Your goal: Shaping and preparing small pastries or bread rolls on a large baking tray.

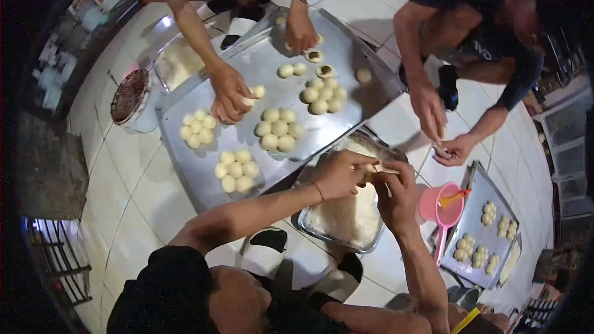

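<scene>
My left hand [341,176] and my right hand [396,193] meet above a metal pan [301,218] of pale, crumbly coating [344,218]. Pinched between the fingers of both is a small piece of pale dough [372,168], partly hidden by them. Beyond them lies a large metal tray [204,176] with groups of round dough balls [278,128], [236,171]. Two flattened dough pieces with dark filling [314,56] rest near its far side.
One co-worker's hands [230,94] handle dough on the large tray; another's [450,147] pinch something small at right. A bucket of dark filling [130,96] stands far left. A pink dipper [441,207] and a smaller tray of dough clusters [479,232] are at right.
</scene>
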Demonstrator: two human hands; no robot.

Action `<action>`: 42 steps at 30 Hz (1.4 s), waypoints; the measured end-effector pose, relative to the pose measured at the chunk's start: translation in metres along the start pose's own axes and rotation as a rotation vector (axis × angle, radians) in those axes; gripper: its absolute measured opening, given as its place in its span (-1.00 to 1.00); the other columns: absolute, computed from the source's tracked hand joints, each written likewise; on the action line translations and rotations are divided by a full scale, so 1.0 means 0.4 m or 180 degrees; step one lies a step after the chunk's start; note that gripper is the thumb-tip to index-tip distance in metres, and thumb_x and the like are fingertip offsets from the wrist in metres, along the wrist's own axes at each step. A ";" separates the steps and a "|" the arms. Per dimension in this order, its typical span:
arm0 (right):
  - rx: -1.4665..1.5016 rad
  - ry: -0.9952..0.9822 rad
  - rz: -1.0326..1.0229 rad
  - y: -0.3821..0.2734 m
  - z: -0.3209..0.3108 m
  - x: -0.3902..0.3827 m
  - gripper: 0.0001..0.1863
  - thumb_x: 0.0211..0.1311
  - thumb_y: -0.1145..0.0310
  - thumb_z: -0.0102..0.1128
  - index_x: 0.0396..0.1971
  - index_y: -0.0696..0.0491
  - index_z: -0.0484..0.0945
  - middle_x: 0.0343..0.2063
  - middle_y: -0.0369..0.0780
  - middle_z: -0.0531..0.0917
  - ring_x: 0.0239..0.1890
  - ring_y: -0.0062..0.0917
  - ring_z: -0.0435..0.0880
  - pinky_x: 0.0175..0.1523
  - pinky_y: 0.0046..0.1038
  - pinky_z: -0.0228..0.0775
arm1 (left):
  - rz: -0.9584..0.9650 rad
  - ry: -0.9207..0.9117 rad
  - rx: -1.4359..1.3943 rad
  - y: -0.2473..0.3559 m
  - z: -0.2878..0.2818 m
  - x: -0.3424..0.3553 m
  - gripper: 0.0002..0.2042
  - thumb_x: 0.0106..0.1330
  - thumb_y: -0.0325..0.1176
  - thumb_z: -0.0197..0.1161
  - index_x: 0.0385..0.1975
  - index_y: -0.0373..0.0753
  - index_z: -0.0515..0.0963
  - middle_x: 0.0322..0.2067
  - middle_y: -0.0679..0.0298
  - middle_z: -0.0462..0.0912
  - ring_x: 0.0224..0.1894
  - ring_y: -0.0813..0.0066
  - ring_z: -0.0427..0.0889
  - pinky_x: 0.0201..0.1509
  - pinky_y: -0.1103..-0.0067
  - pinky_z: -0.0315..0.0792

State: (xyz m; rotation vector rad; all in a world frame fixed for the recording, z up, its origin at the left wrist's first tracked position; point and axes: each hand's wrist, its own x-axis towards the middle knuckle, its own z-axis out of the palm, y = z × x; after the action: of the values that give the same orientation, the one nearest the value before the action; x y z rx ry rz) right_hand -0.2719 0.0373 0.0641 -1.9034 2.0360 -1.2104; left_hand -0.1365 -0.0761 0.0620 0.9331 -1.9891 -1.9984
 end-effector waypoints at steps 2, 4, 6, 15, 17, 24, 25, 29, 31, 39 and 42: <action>-0.0352 0.0166 -0.0556 -0.008 0.000 0.016 -0.69 0.04 0.70 0.19 -0.15 0.22 0.54 -0.23 -0.18 0.56 -0.37 -0.51 0.54 -0.25 -0.62 0.40 | 0.0475 0.0155 0.1662 0.023 0.011 -0.007 -0.67 0.28 -0.63 -0.03 0.01 -0.32 0.53 -0.06 0.16 0.59 -0.27 0.40 0.69 -0.36 0.64 0.55; 0.0089 0.0280 -0.0226 -0.024 -0.009 0.026 -0.70 0.02 0.70 0.22 -0.18 0.20 0.57 -0.26 -0.20 0.56 -0.40 -0.53 0.52 -0.30 -0.62 0.38 | 0.1372 0.0640 0.0725 0.041 0.031 -0.019 -0.64 0.26 -0.64 -0.04 0.04 -0.35 0.50 -0.01 0.13 0.56 -0.19 0.37 0.66 -0.25 0.62 0.54; 0.0589 0.0510 0.0111 -0.042 -0.019 0.031 -0.70 0.00 0.70 0.24 -0.20 0.19 0.60 -0.28 -0.22 0.57 -0.42 -0.55 0.51 -0.34 -0.62 0.37 | 0.2202 0.0950 -0.0092 0.053 0.036 -0.029 -0.61 0.24 -0.64 -0.04 0.08 -0.37 0.47 0.05 0.10 0.53 -0.11 0.34 0.64 -0.14 0.60 0.53; 0.0223 0.0307 0.0180 -0.097 -0.029 0.060 -0.82 0.09 0.68 0.17 -0.27 0.21 0.54 -0.25 -0.20 0.58 -0.27 -0.49 0.55 -0.19 -0.59 0.40 | 0.1761 0.0576 0.0395 0.045 0.009 -0.056 -0.45 0.21 -0.64 0.08 0.27 -0.34 0.21 0.19 0.10 0.39 0.14 0.37 0.45 0.14 0.60 0.39; 0.0240 0.0415 0.0113 -0.105 -0.044 0.070 -0.82 0.10 0.67 0.17 -0.26 0.22 0.55 -0.24 -0.20 0.58 -0.27 -0.50 0.54 -0.19 -0.59 0.40 | 0.2074 0.0557 -0.0339 0.045 0.018 -0.053 -0.45 0.20 -0.63 0.14 0.24 -0.32 0.24 0.16 0.13 0.41 0.12 0.41 0.46 0.17 0.60 0.37; 0.1342 0.0249 0.0824 -0.126 -0.076 0.084 -0.85 0.17 0.60 0.15 -0.25 0.23 0.56 -0.21 -0.18 0.58 -0.32 -0.54 0.55 -0.23 -0.60 0.43 | 0.1127 -0.0070 -0.1596 0.046 -0.035 -0.046 -0.53 0.19 -0.65 0.14 0.15 -0.32 0.32 0.05 0.16 0.47 0.03 0.47 0.48 0.14 0.60 0.37; 0.1419 0.0273 0.0818 -0.125 -0.074 0.083 -0.86 0.18 0.59 0.14 -0.25 0.22 0.57 -0.21 -0.18 0.58 -0.35 -0.55 0.55 -0.25 -0.60 0.44 | 0.0964 -0.0034 -0.1484 0.047 -0.033 -0.050 -0.54 0.20 -0.65 0.13 0.14 -0.32 0.32 0.05 0.16 0.47 0.03 0.47 0.48 0.13 0.60 0.38; 0.1699 0.0243 0.1074 -0.116 -0.069 0.082 -0.86 0.19 0.58 0.15 -0.24 0.22 0.56 -0.20 -0.19 0.58 -0.34 -0.57 0.53 -0.23 -0.60 0.44 | 0.1443 0.0200 -0.1554 0.062 0.007 -0.050 -0.59 0.25 -0.62 0.09 0.13 -0.33 0.32 0.01 0.17 0.49 -0.02 0.52 0.48 0.03 0.65 0.41; 0.2005 0.0153 0.1238 -0.113 -0.073 0.079 -0.85 0.19 0.56 0.18 -0.23 0.22 0.56 -0.20 -0.20 0.59 -0.29 -0.58 0.52 -0.19 -0.61 0.42 | 0.2012 0.0504 -0.1748 0.068 0.013 -0.049 -0.62 0.29 -0.59 0.07 0.12 -0.35 0.32 -0.01 0.18 0.50 -0.07 0.57 0.48 -0.04 0.70 0.43; 0.2176 0.0111 0.1398 -0.119 -0.084 0.108 -0.84 0.19 0.56 0.19 -0.22 0.23 0.55 -0.21 -0.19 0.58 -0.33 -0.57 0.52 -0.20 -0.60 0.44 | 0.1379 0.0103 -0.1466 0.069 -0.023 -0.063 -0.66 0.36 -0.52 -0.02 0.13 -0.34 0.30 -0.06 0.17 0.51 -0.16 0.56 0.48 -0.09 0.65 0.44; 0.2515 0.0248 0.1339 -0.125 -0.068 0.119 -0.84 0.19 0.56 0.19 -0.22 0.24 0.55 -0.21 -0.18 0.58 -0.35 -0.55 0.53 -0.20 -0.59 0.44 | 0.1421 -0.0046 -0.1640 0.064 -0.015 -0.044 -0.67 0.39 -0.49 -0.04 0.13 -0.34 0.30 -0.08 0.17 0.52 -0.20 0.54 0.49 -0.09 0.63 0.45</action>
State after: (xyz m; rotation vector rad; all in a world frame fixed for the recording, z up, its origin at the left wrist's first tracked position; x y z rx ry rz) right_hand -0.2577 0.0134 0.1328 -1.0219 1.5088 -1.6311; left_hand -0.1271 -0.0742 0.0924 0.3251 -1.4018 -2.0789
